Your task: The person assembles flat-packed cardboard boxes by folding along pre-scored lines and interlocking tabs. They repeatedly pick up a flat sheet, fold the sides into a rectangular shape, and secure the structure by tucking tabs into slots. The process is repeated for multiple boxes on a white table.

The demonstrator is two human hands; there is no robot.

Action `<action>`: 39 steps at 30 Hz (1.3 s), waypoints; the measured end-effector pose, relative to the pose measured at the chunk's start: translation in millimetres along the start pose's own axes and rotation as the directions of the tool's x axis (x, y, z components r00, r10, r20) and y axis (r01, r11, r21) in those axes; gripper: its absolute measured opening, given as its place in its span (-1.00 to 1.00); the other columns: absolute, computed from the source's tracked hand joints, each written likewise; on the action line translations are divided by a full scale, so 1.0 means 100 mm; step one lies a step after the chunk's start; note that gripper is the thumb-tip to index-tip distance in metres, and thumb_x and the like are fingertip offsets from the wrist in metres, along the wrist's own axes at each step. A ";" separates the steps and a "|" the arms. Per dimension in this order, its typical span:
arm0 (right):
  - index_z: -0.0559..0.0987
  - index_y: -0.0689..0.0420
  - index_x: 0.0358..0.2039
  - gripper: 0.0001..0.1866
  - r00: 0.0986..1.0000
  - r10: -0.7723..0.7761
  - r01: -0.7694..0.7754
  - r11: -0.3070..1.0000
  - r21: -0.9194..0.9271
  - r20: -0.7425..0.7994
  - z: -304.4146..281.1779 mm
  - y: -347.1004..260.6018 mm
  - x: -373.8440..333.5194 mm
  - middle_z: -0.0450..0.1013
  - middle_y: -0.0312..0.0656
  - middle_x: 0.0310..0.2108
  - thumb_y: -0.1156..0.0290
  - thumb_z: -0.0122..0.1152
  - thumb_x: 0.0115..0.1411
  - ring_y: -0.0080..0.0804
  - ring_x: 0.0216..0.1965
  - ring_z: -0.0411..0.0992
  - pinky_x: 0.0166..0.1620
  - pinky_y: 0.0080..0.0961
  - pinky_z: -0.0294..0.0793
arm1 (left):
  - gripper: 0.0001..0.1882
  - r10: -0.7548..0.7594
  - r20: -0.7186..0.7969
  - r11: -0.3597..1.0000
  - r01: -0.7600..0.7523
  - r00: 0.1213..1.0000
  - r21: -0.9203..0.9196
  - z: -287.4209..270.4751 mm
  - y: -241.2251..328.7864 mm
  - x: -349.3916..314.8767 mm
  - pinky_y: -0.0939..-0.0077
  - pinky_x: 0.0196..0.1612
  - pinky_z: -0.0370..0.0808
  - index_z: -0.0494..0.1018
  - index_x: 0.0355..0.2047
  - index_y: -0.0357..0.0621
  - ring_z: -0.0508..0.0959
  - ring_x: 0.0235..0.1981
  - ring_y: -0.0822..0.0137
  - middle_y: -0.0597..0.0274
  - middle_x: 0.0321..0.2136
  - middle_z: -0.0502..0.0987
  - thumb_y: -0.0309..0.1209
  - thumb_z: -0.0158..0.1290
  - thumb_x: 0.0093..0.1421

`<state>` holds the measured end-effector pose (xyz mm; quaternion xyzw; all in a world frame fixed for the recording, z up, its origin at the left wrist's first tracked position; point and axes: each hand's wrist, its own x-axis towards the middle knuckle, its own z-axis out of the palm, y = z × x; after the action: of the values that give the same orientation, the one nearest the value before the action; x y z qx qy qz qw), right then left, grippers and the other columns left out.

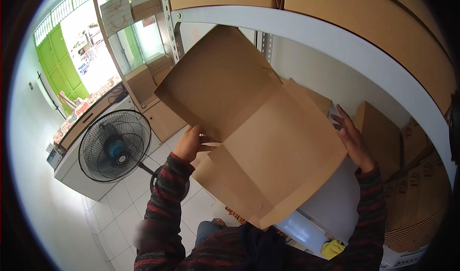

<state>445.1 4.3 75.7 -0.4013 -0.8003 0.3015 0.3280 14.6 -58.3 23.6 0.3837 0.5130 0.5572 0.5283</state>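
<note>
A brown cardboard box, partly folded, is tilted in front of me. Its lid panel stands raised on the far left side, and its side flaps are partly bent up. With my left hand I grip the box at the left corner where lid and base meet; some fingertips are hidden behind the card. My right hand is at the box's right edge with its fingers stretched and spread. Whether the right thumb touches the card, I cannot tell.
Large cardboard boxes fill the shelf above, behind its white metal beam. More cardboard is stacked at right. On the left, a black standing fan is near a glass display cabinet. A yellow cloth lies below.
</note>
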 end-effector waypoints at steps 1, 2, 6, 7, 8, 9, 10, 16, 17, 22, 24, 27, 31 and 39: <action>-0.08 0.14 0.40 -0.10 0.998 -0.024 0.024 1.000 -0.020 -0.049 0.05 0.07 0.02 0.10 0.12 0.31 -0.25 -0.16 0.30 -0.09 0.29 0.17 0.29 -0.24 0.13 | -0.57 -0.008 0.014 0.999 0.009 1.000 -0.043 -0.04 -0.03 -0.05 0.26 -0.20 0.66 0.21 0.12 -0.34 0.57 -0.11 0.03 -0.04 -0.04 0.40 -0.34 -0.24 0.33; -0.10 0.13 0.40 -0.08 0.994 -0.050 0.046 0.998 -0.042 -0.098 0.08 0.10 0.03 0.09 0.12 0.31 -0.28 -0.18 0.29 -0.09 0.28 0.19 0.28 -0.24 0.16 | -0.58 -0.016 0.028 0.996 0.019 0.999 -0.087 -0.07 -0.06 -0.10 0.26 -0.18 0.65 0.22 0.12 -0.34 0.57 -0.11 0.03 -0.03 -0.04 0.40 -0.33 -0.23 0.33; -0.15 0.09 0.41 -0.09 0.994 0.040 -0.038 0.999 0.025 -0.101 0.14 0.19 0.04 0.08 0.11 0.32 -0.14 0.00 0.28 -0.17 0.11 0.36 0.16 -0.27 0.32 | -0.59 0.175 0.065 0.976 -0.182 0.982 0.120 -0.21 -0.38 -0.31 0.32 -0.16 0.62 0.24 0.09 -0.31 0.55 -0.07 0.05 -0.02 -0.02 0.37 -0.27 -0.20 0.35; -0.16 0.09 0.41 -0.06 0.996 0.061 -0.058 0.997 0.042 -0.072 0.16 0.23 0.03 0.08 0.11 0.31 -0.09 0.08 0.26 -0.20 0.06 0.39 0.13 -0.29 0.36 | -0.59 0.241 0.094 0.947 -0.256 0.966 0.194 -0.18 -0.43 -0.39 0.34 -0.16 0.61 0.24 0.08 -0.30 0.55 -0.06 0.06 -0.02 -0.01 0.37 -0.25 -0.20 0.35; -0.17 0.08 0.41 -0.03 0.996 0.080 -0.078 0.995 0.058 -0.045 0.18 0.25 0.01 0.08 0.11 0.31 -0.05 0.17 0.24 -0.23 0.01 0.43 0.09 -0.31 0.39 | -0.59 0.304 0.130 0.907 -0.328 0.944 0.264 -0.16 -0.49 -0.46 0.36 -0.16 0.60 0.24 0.07 -0.28 0.55 -0.05 0.07 -0.01 -0.01 0.36 -0.24 -0.21 0.36; -0.13 0.08 0.41 0.00 0.996 0.084 -0.084 0.996 -0.002 0.002 0.21 0.21 0.00 0.09 0.10 0.30 0.00 0.25 0.18 -0.26 -0.03 0.44 0.05 -0.33 0.42 | -0.61 0.280 0.091 0.939 -0.292 0.956 0.181 -0.19 -0.60 -0.51 0.39 -0.17 0.59 0.23 0.07 -0.26 0.55 -0.05 0.07 -0.02 0.00 0.36 -0.27 -0.17 0.35; -0.09 0.07 0.40 0.02 0.995 0.089 -0.086 0.994 -0.064 0.046 0.26 0.11 -0.03 0.10 0.09 0.30 0.05 0.34 0.12 -0.28 -0.07 0.45 0.02 -0.35 0.44 | -0.63 0.254 0.055 0.961 -0.259 0.966 0.095 -0.21 -0.70 -0.53 0.42 -0.19 0.58 0.23 0.07 -0.25 0.55 -0.05 0.08 -0.02 0.01 0.35 -0.30 -0.14 0.34; 0.39 0.11 0.15 -0.20 0.901 -0.026 0.114 0.977 -0.178 0.433 0.35 -0.41 -0.10 0.25 -0.07 0.19 0.23 0.54 -0.11 -0.31 -0.14 0.46 -0.10 -0.42 0.51 | -0.50 0.061 -0.219 0.998 -0.064 0.974 -0.007 0.05 -0.61 -0.95 0.53 -0.31 0.56 0.16 0.14 -0.24 0.56 -0.11 0.15 -0.03 0.03 0.34 -0.47 0.07 0.23; 0.47 0.13 0.07 -0.29 0.864 -0.025 0.127 0.977 -0.170 0.502 0.37 -0.46 -0.10 0.28 -0.10 0.16 0.27 0.54 -0.12 -0.30 -0.14 0.46 -0.11 -0.42 0.51 | -0.45 0.054 -0.238 0.997 -0.038 0.970 0.071 0.07 -0.56 -1.03 0.54 -0.33 0.55 0.14 0.15 -0.26 0.57 -0.12 0.16 -0.05 0.02 0.35 -0.49 0.10 0.21; 0.61 0.14 -0.19 -0.61 0.850 -0.154 0.312 0.918 -0.244 0.504 0.58 -0.42 -0.17 0.42 -0.16 -0.05 0.55 0.38 -0.13 -0.24 -0.15 0.49 -0.12 -0.38 0.53 | -0.64 0.357 -0.105 0.495 -0.093 0.928 0.864 0.00 -0.12 -1.40 0.48 -0.39 0.55 0.38 -0.12 -0.35 0.61 -0.41 0.21 0.00 -0.27 0.54 -0.52 0.21 0.10; 0.63 0.13 -0.27 -0.67 0.852 -0.183 0.362 0.883 -0.299 0.490 0.62 -0.34 -0.19 0.46 -0.17 -0.10 0.62 0.31 -0.14 -0.21 -0.15 0.50 -0.11 -0.37 0.53 | -0.75 0.062 0.001 0.532 -0.034 0.998 0.846 0.04 0.07 -1.49 0.44 -0.39 0.56 0.43 -0.24 -0.34 0.61 -0.42 0.22 0.08 -0.36 0.55 -0.53 0.20 0.10; 0.64 0.14 -0.36 -0.74 0.853 -0.193 0.363 0.887 -0.286 0.485 0.66 -0.32 -0.17 0.49 -0.17 -0.15 0.65 0.26 -0.14 -0.19 -0.16 0.50 -0.10 -0.37 0.52 | -0.80 0.152 0.456 0.666 -0.432 0.877 0.608 0.43 0.14 -1.41 0.36 -0.42 0.52 0.42 -0.30 -0.30 0.59 -0.42 0.15 0.07 -0.41 0.50 -0.49 0.19 0.11; 0.66 0.14 -0.40 -0.76 0.825 -0.256 0.416 0.879 -0.234 0.504 0.72 -0.29 -0.14 0.51 -0.15 -0.14 0.66 0.23 -0.14 -0.19 -0.17 0.51 -0.11 -0.38 0.52 | -0.59 0.265 0.660 0.480 -0.690 0.703 0.542 0.85 -0.21 -0.97 0.30 -0.05 0.48 0.40 -0.12 -0.25 0.49 -0.06 0.04 -0.01 -0.15 0.44 -0.52 0.23 -0.01; 0.70 0.14 -0.34 -0.66 0.849 -0.253 0.341 0.933 -0.115 0.464 0.63 -0.06 -0.04 0.54 -0.13 -0.13 0.72 0.17 -0.18 -0.19 -0.12 0.52 -0.04 -0.43 0.51 | -0.64 0.329 0.817 0.353 -0.864 0.474 0.359 1.08 -0.82 -0.49 0.06 0.20 0.33 0.52 -0.09 -0.20 0.41 0.15 0.00 0.06 0.04 0.46 -0.52 0.07 0.05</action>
<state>395.7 -16.4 40.8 -0.2229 -0.9315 0.2508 0.1401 142.9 -95.8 -31.5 0.8906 0.2906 0.2942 0.1893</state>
